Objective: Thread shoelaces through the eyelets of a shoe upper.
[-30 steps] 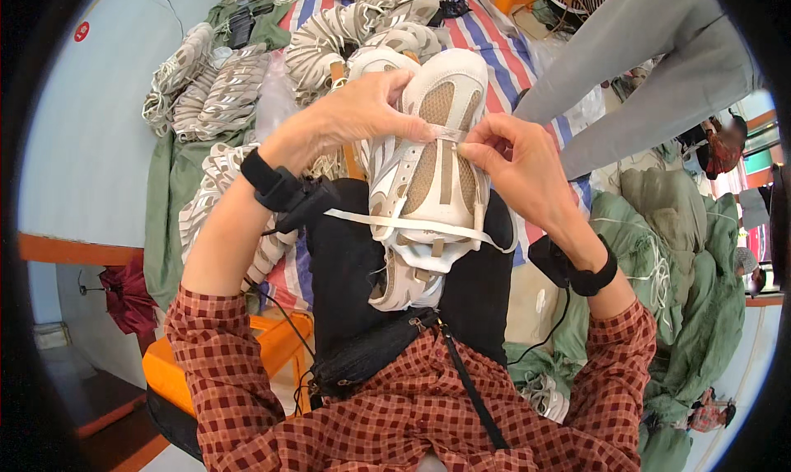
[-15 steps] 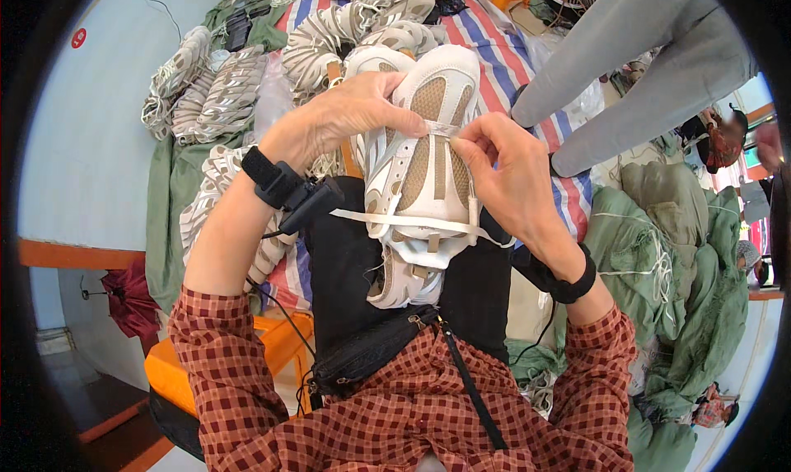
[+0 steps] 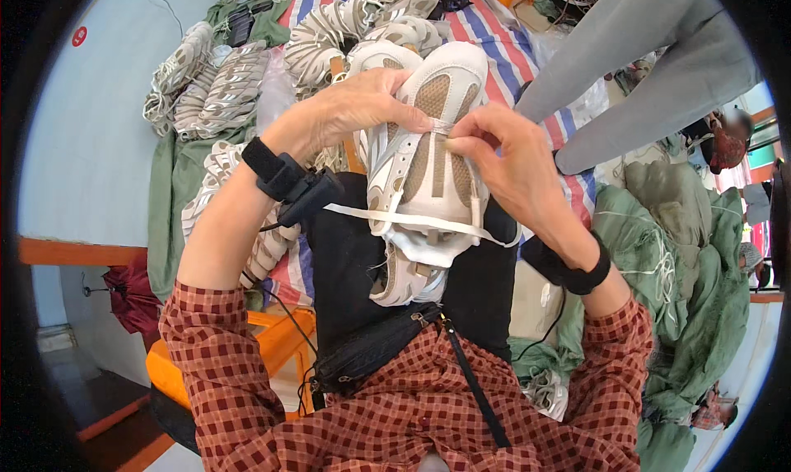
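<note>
Checked cloth fills the near edge, where a person in a red-and-brown shirt (image 3: 362,431) sits with a black pouch (image 3: 362,361) at the waist and an orange stool (image 3: 272,340) near the left side. Just beyond the pouch, a white-and-tan shoe (image 3: 437,183) lies between the thighs of black trousers (image 3: 334,249), its rounded toe pointing away and its tan mesh facing up. A flat white lace (image 3: 412,218) crosses the shoe's near part, its loose ends reaching out to left and right.

Farther along the shoe, both hands meet over the mesh, short of the toe. The left hand (image 3: 354,109) grasps the shoe from its left side, thumb pressed on top beside a short whitish band (image 3: 440,127) that spans the middle; its other fingers are partly hidden. From the right, the right hand (image 3: 507,154) pinches the band's other end between thumb and forefinger, the shoe lying mostly on the near side of both grips.

Beyond the hands, pale shoes (image 3: 222,89) stand bunched at left, near a striped sheet (image 3: 503,68). At far right, another person's grey trouser legs (image 3: 626,35) rise beyond green sacks (image 3: 634,249).
</note>
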{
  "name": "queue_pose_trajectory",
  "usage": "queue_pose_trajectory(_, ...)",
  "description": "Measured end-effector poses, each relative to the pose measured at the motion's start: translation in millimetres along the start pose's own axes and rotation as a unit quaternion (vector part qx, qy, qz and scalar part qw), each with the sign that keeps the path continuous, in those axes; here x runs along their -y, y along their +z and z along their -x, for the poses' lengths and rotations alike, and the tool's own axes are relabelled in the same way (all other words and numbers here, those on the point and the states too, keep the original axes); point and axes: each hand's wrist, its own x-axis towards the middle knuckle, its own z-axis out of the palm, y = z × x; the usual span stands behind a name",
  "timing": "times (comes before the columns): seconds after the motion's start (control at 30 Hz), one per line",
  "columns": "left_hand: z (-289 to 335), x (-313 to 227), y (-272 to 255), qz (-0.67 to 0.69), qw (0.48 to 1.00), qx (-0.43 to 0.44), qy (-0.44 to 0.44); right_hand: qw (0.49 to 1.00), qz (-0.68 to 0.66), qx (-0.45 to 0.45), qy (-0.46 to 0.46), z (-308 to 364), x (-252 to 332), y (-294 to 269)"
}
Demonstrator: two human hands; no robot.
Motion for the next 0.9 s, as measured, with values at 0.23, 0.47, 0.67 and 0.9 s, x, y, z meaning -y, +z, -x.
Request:
queue_pose_trajectory(0.23, -11, 10, -4, 0.026, 0.999, 0.038, 0.003, 0.984, 0.046, -0.069, -0.158, -6, -7, 13)
queue_pose_trajectory(0.47, -7, 10, 0, 0.050, 0.998, 0.021, 0.009, 0.974, 0.146, -0.047, -0.165, 1, 4, 8)
queue_pose_trajectory(0.67, 0, 16, 13, -0.020, 0.987, -0.133, 0.083, 0.994, -0.005, -0.068, -0.088, -1, -4, 5)
queue_pose_trajectory(0.9, 38, 6, 57, -0.405, 0.810, -0.351, 0.239, 0.974, 0.106, -0.052, -0.194, 55, 4, -5)
